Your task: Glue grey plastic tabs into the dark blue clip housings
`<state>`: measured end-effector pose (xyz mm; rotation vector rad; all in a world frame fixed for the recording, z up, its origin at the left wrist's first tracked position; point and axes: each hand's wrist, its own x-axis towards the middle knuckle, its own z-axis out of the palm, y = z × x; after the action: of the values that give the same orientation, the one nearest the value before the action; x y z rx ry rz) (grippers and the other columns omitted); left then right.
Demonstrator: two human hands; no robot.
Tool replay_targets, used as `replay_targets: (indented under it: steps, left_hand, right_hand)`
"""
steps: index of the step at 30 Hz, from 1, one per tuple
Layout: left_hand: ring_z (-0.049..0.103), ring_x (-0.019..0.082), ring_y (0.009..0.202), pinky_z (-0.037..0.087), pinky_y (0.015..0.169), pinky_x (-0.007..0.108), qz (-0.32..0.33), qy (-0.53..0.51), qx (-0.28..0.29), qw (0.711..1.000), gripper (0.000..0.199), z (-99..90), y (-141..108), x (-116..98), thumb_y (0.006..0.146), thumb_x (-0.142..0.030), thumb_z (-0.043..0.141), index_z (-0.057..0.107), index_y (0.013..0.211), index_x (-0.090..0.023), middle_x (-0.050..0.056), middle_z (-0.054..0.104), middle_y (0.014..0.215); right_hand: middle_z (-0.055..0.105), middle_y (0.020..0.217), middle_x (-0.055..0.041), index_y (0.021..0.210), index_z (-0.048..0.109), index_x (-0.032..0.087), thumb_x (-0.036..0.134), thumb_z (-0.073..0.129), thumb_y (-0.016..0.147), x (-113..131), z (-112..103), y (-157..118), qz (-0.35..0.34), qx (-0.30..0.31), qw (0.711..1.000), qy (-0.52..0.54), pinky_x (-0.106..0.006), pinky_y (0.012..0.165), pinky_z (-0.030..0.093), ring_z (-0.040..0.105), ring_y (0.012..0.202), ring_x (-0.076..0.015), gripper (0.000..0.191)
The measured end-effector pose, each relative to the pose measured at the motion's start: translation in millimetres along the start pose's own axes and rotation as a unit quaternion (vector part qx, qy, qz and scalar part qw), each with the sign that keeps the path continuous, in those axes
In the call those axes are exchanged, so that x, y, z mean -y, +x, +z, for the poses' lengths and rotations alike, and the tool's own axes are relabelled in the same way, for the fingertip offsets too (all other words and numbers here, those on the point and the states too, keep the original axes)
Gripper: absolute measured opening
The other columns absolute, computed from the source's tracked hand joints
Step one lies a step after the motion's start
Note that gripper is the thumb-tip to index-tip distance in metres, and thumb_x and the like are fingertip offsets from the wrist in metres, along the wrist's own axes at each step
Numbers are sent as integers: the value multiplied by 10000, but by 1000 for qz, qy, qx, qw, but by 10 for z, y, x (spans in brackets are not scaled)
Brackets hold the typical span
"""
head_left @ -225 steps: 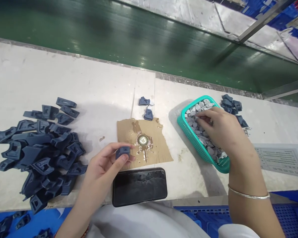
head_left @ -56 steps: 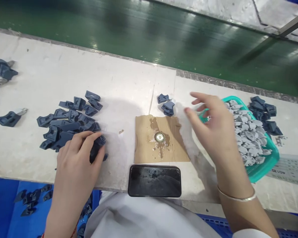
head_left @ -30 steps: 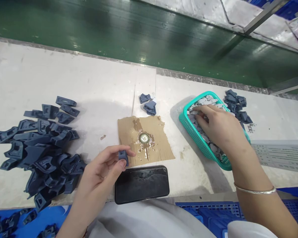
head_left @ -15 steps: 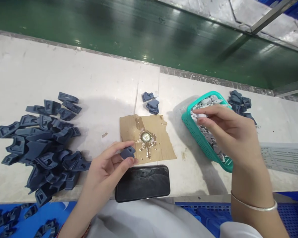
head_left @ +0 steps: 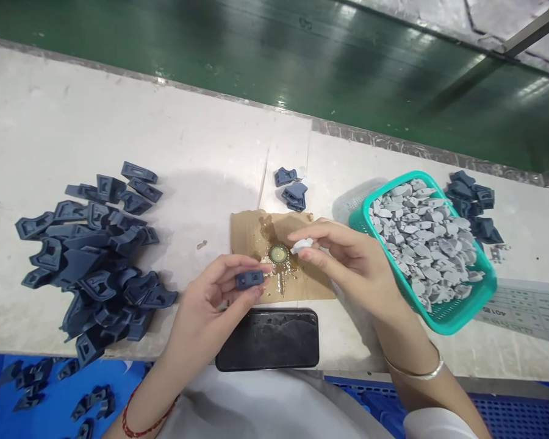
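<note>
Between the thumb and fingers of my left hand (head_left: 222, 289) is a dark blue plastic block (head_left: 249, 279) with two small recesses on its upturned face. My right hand (head_left: 348, 259) pinches a small light grey plastic piece (head_left: 302, 245), just above a round cap (head_left: 279, 254) of glossy liquid. That cap sits on a piece of brown cardboard (head_left: 244, 235) wet with spilled liquid. A teal basket (head_left: 363, 213) full of similar grey pieces (head_left: 423, 238) stands right of my right hand. A large heap of dark blue blocks (head_left: 86, 256) lies left of my left hand.
A black phone (head_left: 268, 339) lies at the table's front edge. Several blue blocks sit behind the cardboard (head_left: 294, 194), and more (head_left: 471, 198) beside the basket. A printed white box (head_left: 526, 311) is at the right. Blue crates (head_left: 370, 396) are below the table; a green surface (head_left: 210, 55) runs behind.
My right hand has moved left from the basket to the cap, carrying a grey piece. My left hand has turned the blue block so its recessed face shows. The view has shifted slightly.
</note>
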<state>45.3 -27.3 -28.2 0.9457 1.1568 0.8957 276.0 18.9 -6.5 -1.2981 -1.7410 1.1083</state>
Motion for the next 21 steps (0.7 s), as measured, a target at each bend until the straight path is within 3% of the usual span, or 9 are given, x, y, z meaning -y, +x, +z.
replay_targets:
  steps: [5,8,12,17,21]
  left_hand:
    - [763,180,1167,630,1011,273,53,44,32,997,278,-45,18,76,1038,-285,651,756,1292,-322,33,806,1248]
    - [724,168,1199,618,1010,262,71,68,41,994,298,-60,31,85,1064,-279,604,751,1309,-364,19,762,1284]
    - [717,167,1165,605,973,240,76,85,34,993,236,-53,52,87,1046,-255,630,759,1233,-319,35,730,1241]
    - [759,197,1097,632,942,278,68,86,6,994,128,-26,69,85,989,-261,705,720,1114,-239,55,782,1139]
    - [778,162,1051,634,905,231,65,109,7,992,173,-7,73,78,982,-250,718,721,1153,-272,19,823,1131]
  right_hand:
    - [758,830,-10,985,748,227,315,765,956,-116,69,-18,3,6,997,-83,-291,657,531,658,694,-155,94]
    - [774,891,-30,980,718,214,277,716,998,-139,94,-10,-52,47,989,-127,-292,696,549,686,741,-161,65]
    - [782,958,-63,1008,691,221,272,647,1038,-166,144,6,-96,80,979,-161,-334,799,589,738,899,-210,74]
    - [790,980,-66,1018,718,230,291,650,1036,-143,137,-3,-70,84,982,-151,-345,827,599,748,916,-221,93]
    - [812,921,-30,988,780,232,304,742,978,-85,110,-21,30,19,999,-32,-306,703,590,728,758,-175,82]
